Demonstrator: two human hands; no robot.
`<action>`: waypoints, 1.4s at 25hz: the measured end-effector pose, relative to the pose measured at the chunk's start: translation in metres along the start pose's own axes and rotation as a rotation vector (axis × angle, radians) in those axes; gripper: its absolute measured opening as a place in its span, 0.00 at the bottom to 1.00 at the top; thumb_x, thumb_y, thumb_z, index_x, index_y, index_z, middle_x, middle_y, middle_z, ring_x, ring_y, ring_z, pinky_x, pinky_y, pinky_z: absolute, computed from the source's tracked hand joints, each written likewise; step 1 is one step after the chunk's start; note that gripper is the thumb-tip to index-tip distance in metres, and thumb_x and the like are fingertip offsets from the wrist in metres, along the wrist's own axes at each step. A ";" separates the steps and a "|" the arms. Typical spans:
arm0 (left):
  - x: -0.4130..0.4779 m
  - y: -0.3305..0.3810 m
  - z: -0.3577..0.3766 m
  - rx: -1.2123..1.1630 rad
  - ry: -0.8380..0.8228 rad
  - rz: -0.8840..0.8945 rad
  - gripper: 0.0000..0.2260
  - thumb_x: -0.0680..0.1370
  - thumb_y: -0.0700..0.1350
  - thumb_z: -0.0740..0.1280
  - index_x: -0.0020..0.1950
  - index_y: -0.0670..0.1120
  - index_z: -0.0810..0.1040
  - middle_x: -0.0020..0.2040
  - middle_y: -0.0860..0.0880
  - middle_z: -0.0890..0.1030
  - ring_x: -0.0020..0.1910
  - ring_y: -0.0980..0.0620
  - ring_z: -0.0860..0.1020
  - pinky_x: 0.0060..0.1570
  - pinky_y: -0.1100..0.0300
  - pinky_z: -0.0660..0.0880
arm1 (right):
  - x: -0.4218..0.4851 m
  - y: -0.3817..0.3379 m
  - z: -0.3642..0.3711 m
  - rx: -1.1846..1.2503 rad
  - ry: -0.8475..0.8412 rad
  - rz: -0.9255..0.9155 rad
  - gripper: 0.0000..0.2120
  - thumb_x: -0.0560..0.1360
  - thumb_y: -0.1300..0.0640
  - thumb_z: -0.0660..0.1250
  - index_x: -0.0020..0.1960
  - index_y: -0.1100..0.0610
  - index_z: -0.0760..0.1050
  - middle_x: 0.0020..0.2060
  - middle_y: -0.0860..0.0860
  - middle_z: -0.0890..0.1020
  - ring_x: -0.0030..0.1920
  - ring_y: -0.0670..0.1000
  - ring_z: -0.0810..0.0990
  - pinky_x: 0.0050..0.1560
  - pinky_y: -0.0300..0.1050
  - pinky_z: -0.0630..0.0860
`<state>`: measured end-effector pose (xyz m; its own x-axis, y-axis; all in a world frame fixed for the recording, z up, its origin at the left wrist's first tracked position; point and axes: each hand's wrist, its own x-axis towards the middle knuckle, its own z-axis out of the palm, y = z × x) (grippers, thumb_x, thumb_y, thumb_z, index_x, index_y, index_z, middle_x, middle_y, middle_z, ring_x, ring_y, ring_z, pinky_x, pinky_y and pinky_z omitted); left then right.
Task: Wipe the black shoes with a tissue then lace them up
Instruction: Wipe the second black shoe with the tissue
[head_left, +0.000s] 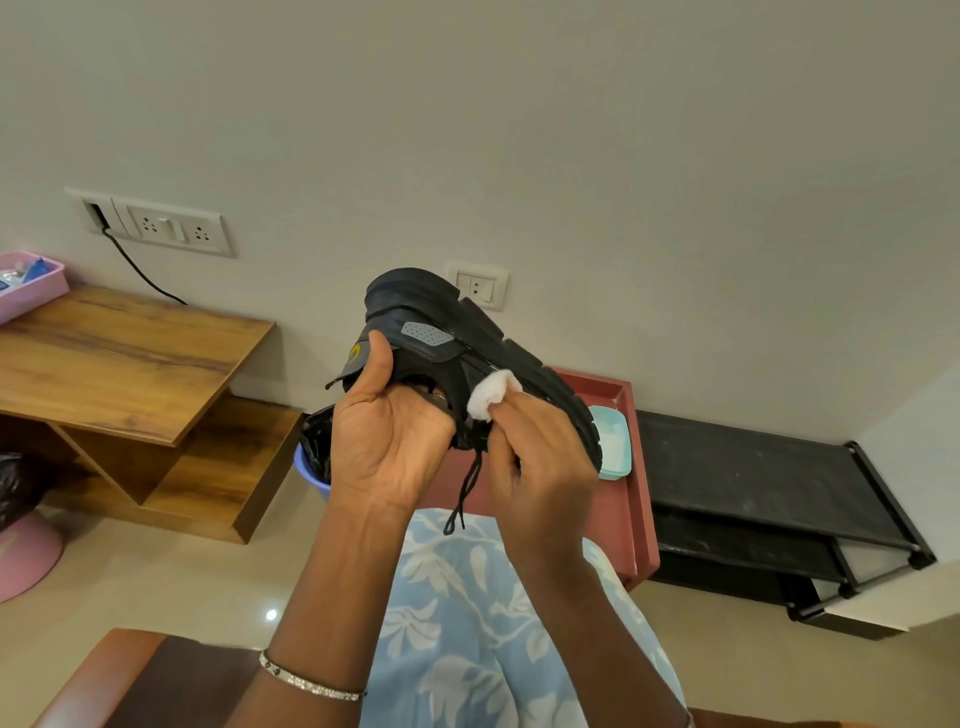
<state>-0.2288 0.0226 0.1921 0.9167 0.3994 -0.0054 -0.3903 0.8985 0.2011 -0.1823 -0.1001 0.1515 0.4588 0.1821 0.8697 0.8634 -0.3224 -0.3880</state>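
Observation:
A black shoe (447, 332) is held up in the air, sole turned up and away from me, a grey patch on its side. My left hand (387, 431) grips it at the heel and collar, thumb on the yellow logo tab. My right hand (537, 467) pinches a wad of white tissue (491, 397) and presses it against the shoe's side near the sole. A loose black lace (464, 493) dangles between my hands. The second shoe is not in view.
A red stool (631, 467) with a pale blue dish (615, 441) stands behind the shoe. A wooden desk (119, 358) is at left with a pink tray (31, 283). A black shoe rack (769, 499) is at right, a lined bin (311, 452) below.

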 end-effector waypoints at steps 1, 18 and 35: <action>0.000 -0.002 0.000 0.002 -0.001 -0.014 0.24 0.82 0.52 0.61 0.75 0.40 0.68 0.74 0.38 0.70 0.74 0.37 0.69 0.75 0.41 0.60 | 0.006 -0.001 0.001 -0.004 0.008 0.026 0.10 0.75 0.70 0.71 0.55 0.65 0.83 0.49 0.56 0.86 0.52 0.53 0.85 0.60 0.40 0.79; -0.007 -0.012 0.003 0.068 0.004 -0.072 0.25 0.82 0.53 0.60 0.75 0.40 0.70 0.74 0.38 0.71 0.74 0.39 0.69 0.77 0.43 0.57 | 0.019 -0.010 0.001 -0.032 -0.023 0.265 0.06 0.76 0.64 0.69 0.52 0.60 0.81 0.46 0.52 0.82 0.47 0.49 0.78 0.45 0.36 0.75; -0.012 -0.010 0.017 0.109 -0.059 -0.063 0.25 0.82 0.54 0.61 0.73 0.40 0.71 0.75 0.39 0.70 0.74 0.41 0.69 0.78 0.46 0.57 | 0.035 -0.014 -0.007 0.058 -0.031 0.225 0.05 0.76 0.65 0.68 0.51 0.61 0.79 0.45 0.51 0.80 0.46 0.49 0.77 0.45 0.35 0.73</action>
<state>-0.2340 0.0059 0.2071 0.9438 0.3286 0.0356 -0.3232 0.8950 0.3074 -0.1802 -0.0958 0.1892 0.6463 0.1408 0.7500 0.7492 -0.3039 -0.5885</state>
